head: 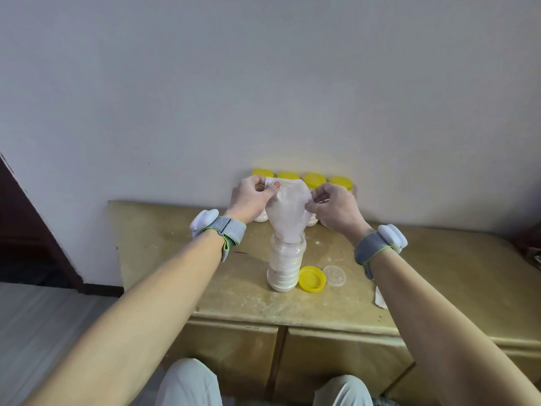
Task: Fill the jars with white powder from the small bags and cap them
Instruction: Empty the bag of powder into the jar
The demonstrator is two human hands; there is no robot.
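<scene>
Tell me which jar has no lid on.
The front jar, with the bag in its mouth; the four back jars wear yellow lids.

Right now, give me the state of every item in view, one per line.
bag: upended, mouth in the jar's neck.
jar: upright, uncapped, partly filled with powder.
yellow lid: off, lying beside the jar.
clear disc: flat beside the lid.
back jars: capped.
left hand: pinches the bag's top.
right hand: pinches the bag's side.

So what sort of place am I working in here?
Probably a home room, not a workshop: a worn yellowish cabinet against a plain painted wall, a dark door frame at left.
</scene>
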